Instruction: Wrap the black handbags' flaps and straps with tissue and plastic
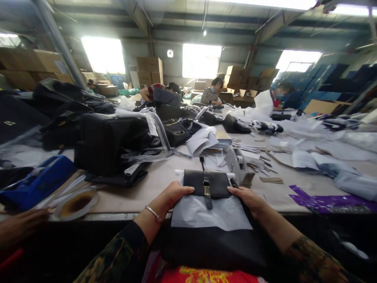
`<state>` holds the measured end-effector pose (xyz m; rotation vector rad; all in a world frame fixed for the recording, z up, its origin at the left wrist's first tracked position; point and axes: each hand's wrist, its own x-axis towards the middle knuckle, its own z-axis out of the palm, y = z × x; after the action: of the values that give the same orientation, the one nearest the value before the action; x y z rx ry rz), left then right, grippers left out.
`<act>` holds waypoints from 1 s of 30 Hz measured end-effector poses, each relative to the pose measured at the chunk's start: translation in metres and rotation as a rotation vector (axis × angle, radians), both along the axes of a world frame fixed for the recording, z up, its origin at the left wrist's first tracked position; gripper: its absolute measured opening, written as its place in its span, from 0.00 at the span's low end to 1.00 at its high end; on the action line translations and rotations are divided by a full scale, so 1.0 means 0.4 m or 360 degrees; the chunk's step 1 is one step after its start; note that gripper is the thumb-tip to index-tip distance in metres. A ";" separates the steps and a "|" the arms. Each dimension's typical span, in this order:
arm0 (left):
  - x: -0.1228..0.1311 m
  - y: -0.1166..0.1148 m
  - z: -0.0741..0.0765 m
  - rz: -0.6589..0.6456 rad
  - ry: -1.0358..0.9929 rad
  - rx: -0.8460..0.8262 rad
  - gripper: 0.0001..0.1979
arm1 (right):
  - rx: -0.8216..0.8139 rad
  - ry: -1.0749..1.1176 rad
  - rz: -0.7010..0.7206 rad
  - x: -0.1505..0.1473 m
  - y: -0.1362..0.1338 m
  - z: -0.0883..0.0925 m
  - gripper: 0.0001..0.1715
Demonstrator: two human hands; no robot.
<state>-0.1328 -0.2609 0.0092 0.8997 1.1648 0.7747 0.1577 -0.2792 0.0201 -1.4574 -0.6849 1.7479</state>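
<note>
A black bag with a buckled flap rests at the table's front edge, close to my body. Under the flap a sheet of white tissue paper spreads over the bag's front. My left hand grips the flap's left side, thumb on top. On the opposite side my right hand pinches the flap's right edge, its thumb on top as well. A strap with a metal buckle hangs down the middle of the flap. The fingers beneath the bag are hidden.
Black bags pile up at the left. Nearby are a blue tape dispenser and a roll of tape. Another person's hand is at the lower left. White papers, a purple plastic wrapper and scraps cover the table.
</note>
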 end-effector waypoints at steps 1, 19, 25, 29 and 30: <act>0.001 -0.006 0.014 0.0034 0.0025 0.0043 0.23 | 0.0049 -0.0020 -0.0007 0.001 -0.003 0.003 0.08; -0.086 0.102 0.225 0.0001 0.0263 0.0928 0.19 | 0.0763 -0.0426 -0.0103 -0.058 0.133 0.109 0.31; -0.164 0.162 0.090 0.0043 0.0358 0.0750 0.25 | 0.0964 -0.0684 -0.0084 -0.111 0.155 0.099 0.27; -0.181 0.161 0.065 0.0053 0.0421 0.0593 0.25 | 0.0998 -0.0679 -0.0093 -0.118 0.146 0.106 0.29; -0.180 0.159 0.067 0.0053 0.0417 0.0586 0.25 | 0.0993 -0.0682 -0.0087 -0.117 0.143 0.106 0.29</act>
<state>-0.2049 -0.1974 0.0360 1.3208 1.2893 0.9372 0.1107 -0.2221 0.0626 -1.3764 -1.2650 1.0322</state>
